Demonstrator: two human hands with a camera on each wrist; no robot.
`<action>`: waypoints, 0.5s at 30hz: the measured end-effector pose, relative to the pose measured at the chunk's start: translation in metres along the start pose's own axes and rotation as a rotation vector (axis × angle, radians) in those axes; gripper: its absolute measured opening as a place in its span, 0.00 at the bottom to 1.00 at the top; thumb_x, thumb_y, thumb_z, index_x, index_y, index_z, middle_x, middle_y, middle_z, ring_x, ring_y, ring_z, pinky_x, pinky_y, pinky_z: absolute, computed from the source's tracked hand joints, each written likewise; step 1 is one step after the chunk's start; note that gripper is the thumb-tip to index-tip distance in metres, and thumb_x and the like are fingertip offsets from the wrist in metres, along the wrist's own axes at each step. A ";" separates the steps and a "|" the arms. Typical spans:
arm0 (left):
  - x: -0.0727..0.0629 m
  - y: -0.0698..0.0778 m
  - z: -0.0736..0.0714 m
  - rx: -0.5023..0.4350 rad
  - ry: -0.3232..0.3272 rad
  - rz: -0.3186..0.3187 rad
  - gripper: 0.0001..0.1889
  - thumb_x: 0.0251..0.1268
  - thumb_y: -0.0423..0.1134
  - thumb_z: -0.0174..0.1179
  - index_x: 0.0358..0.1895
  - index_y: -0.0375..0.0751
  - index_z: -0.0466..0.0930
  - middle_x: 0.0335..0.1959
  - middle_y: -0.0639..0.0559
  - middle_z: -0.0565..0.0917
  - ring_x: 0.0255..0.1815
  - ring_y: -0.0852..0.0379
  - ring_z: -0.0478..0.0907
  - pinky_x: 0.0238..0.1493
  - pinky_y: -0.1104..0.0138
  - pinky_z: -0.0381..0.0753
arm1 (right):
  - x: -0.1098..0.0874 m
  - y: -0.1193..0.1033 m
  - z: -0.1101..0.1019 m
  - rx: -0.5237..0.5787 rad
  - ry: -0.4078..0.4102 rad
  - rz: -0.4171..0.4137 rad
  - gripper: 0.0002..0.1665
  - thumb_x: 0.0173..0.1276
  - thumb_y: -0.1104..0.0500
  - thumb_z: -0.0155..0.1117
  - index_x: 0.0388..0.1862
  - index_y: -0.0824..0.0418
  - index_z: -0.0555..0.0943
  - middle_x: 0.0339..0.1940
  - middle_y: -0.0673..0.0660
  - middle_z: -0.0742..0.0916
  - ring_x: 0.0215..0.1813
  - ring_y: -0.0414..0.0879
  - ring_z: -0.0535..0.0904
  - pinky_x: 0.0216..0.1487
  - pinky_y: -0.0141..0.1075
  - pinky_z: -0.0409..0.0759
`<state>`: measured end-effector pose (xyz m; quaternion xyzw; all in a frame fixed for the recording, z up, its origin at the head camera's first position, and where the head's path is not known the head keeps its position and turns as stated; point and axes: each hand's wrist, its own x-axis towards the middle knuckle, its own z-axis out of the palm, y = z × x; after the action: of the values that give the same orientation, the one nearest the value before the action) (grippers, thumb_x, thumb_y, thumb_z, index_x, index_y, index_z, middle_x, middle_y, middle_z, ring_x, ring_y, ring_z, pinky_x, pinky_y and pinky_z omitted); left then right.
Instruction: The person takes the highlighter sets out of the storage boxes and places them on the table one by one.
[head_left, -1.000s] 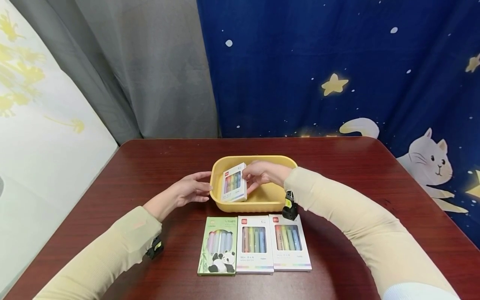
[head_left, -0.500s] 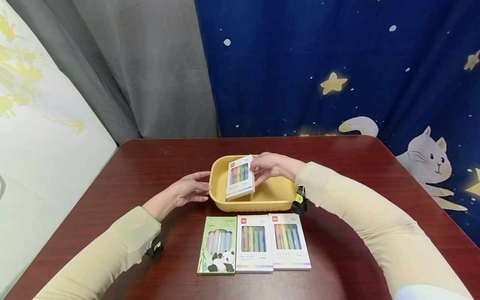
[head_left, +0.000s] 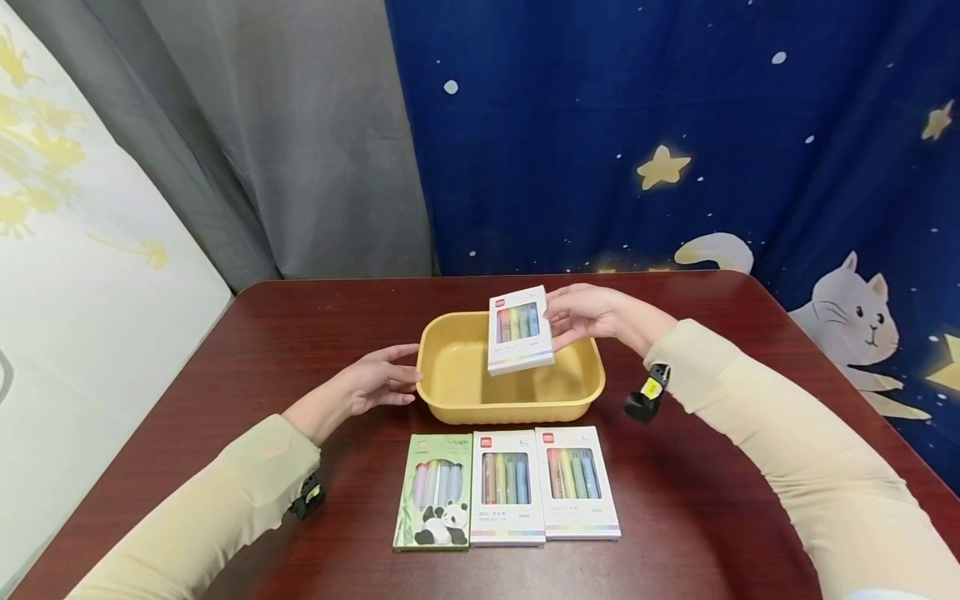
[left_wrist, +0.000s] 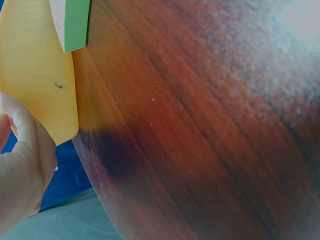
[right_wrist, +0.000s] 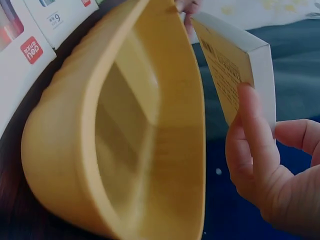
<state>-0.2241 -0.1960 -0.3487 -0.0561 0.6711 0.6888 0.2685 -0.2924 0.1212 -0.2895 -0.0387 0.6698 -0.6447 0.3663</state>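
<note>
My right hand pinches a white box of highlighters by its right edge, thumb on one side and fingers on the other. The box is tilted, its window toward the head camera, and overlaps the back rim of a yellow plastic basin in that view. The right wrist view shows the box's printed back above the basin's rim. My left hand rests relaxed fingers against the basin's left end. In front of the basin lie a green panda box of pens and two white highlighter boxes.
Everything stands on a dark red wooden table with a rounded far edge. Behind it hang a grey curtain and a blue starry curtain. A white panel stands at the left.
My right hand has lifted the white highlighter box up from inside the basin and moved it rightward toward the back rim. The left hand and the three boxes in front have stayed put.
</note>
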 end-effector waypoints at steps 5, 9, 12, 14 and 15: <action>0.001 -0.002 -0.001 0.002 0.002 0.000 0.34 0.63 0.27 0.51 0.71 0.40 0.48 0.28 0.50 0.76 0.26 0.60 0.76 0.30 0.71 0.82 | -0.012 0.001 -0.015 0.017 -0.007 -0.011 0.27 0.64 0.73 0.41 0.63 0.69 0.56 0.34 0.59 0.81 0.37 0.49 0.80 0.37 0.43 0.83; -0.003 -0.002 -0.002 0.001 -0.027 0.024 0.36 0.60 0.29 0.55 0.71 0.38 0.48 0.28 0.51 0.76 0.27 0.61 0.76 0.32 0.71 0.82 | -0.023 0.004 -0.023 0.021 -0.027 -0.015 0.24 0.63 0.73 0.41 0.60 0.68 0.58 0.35 0.59 0.82 0.37 0.49 0.81 0.37 0.43 0.83; -0.006 0.000 -0.002 -0.014 -0.063 0.043 0.37 0.59 0.30 0.58 0.70 0.38 0.49 0.29 0.50 0.76 0.28 0.60 0.77 0.33 0.70 0.83 | -0.032 0.006 -0.028 0.022 -0.035 -0.028 0.24 0.64 0.72 0.42 0.59 0.68 0.58 0.35 0.59 0.82 0.37 0.49 0.81 0.36 0.43 0.84; -0.006 0.000 -0.002 -0.010 -0.057 0.039 0.37 0.59 0.30 0.58 0.70 0.39 0.50 0.29 0.51 0.76 0.28 0.60 0.77 0.33 0.71 0.82 | -0.037 0.009 -0.031 0.022 -0.039 -0.041 0.25 0.64 0.72 0.42 0.61 0.69 0.56 0.35 0.59 0.82 0.37 0.49 0.81 0.36 0.44 0.83; -0.005 0.000 -0.001 -0.008 -0.048 0.035 0.36 0.59 0.30 0.57 0.70 0.39 0.50 0.29 0.50 0.76 0.28 0.60 0.77 0.33 0.71 0.82 | -0.040 0.010 -0.032 0.022 -0.039 -0.047 0.26 0.64 0.72 0.42 0.62 0.69 0.55 0.35 0.59 0.83 0.37 0.49 0.81 0.37 0.44 0.83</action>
<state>-0.2199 -0.1990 -0.3465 -0.0287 0.6625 0.6972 0.2724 -0.2760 0.1704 -0.2838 -0.0628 0.6542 -0.6597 0.3644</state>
